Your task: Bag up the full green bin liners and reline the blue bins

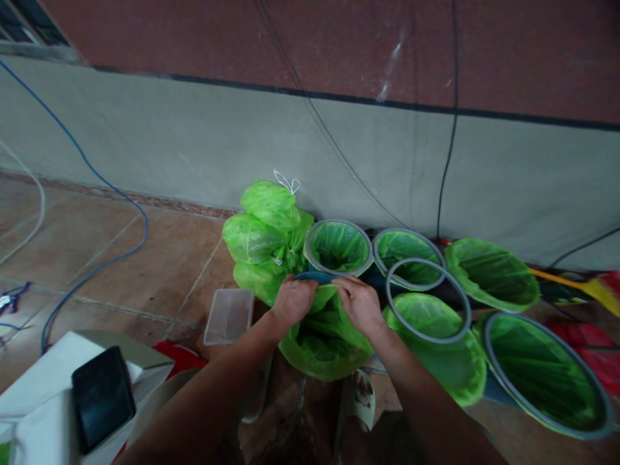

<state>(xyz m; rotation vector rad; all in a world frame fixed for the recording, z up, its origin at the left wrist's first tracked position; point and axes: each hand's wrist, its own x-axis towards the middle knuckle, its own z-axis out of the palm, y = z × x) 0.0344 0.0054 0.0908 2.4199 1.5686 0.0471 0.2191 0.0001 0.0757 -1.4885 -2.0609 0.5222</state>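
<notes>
My left hand (294,301) is closed on the edge of a green plastic bag (329,367). Its fingers pinch the bag near the blue bin rim (316,276). On the far right side of the same opening, my right hand (359,303) also grips the bag's edge between thumb and fingers. The bag hangs open toward me, draped over the near side of the bin, which it mostly hides. To the right, a loose grey ring (436,339) lies tilted across a bin lined with a green bag (436,374).
Knotted green bags (254,239) are piled against the wall. Bag-lined bins with grey rims (547,323) stand to the right. A clear plastic box (227,316) sits on the tiled floor. A phone (103,399) rests on a white box (43,394). A blue cable (99,171) crosses the floor.
</notes>
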